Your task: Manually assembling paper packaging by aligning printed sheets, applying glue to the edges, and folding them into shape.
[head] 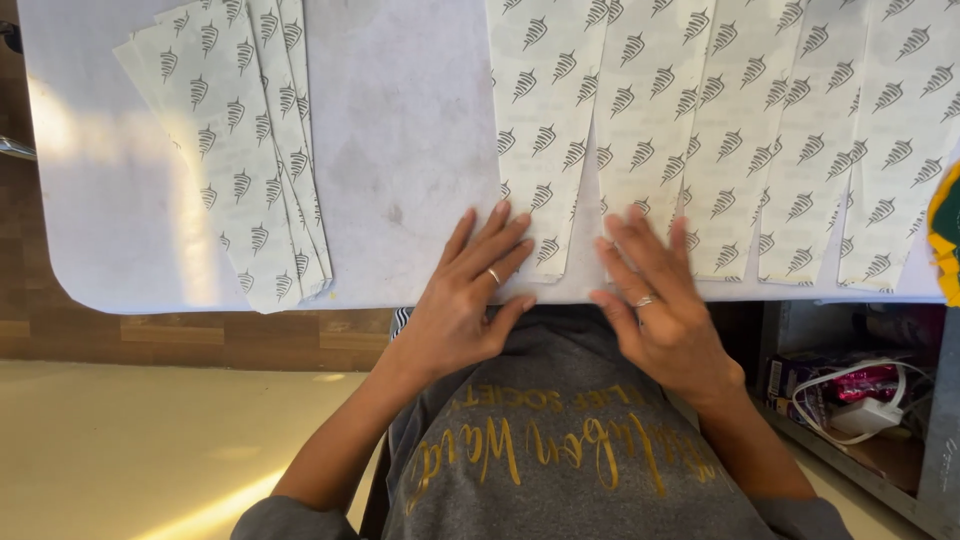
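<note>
Several long white paper strips printed with small grey leaf marks lie side by side across the white table (400, 150). My left hand (470, 300) rests flat at the table's near edge, its fingertips on the lower end of the leftmost strip (545, 130). My right hand (660, 300) lies flat with spread fingers on the lower end of the neighbouring strip (655, 110). Both hands wear a ring and hold nothing.
A fanned stack of the same printed strips (240, 150) lies at the table's left. More strips (850, 130) reach to the right edge, beside a yellow and green thing (945, 235). Below right, a shelf (850, 400) holds a white cable and packets. Wooden wall and pale floor at left.
</note>
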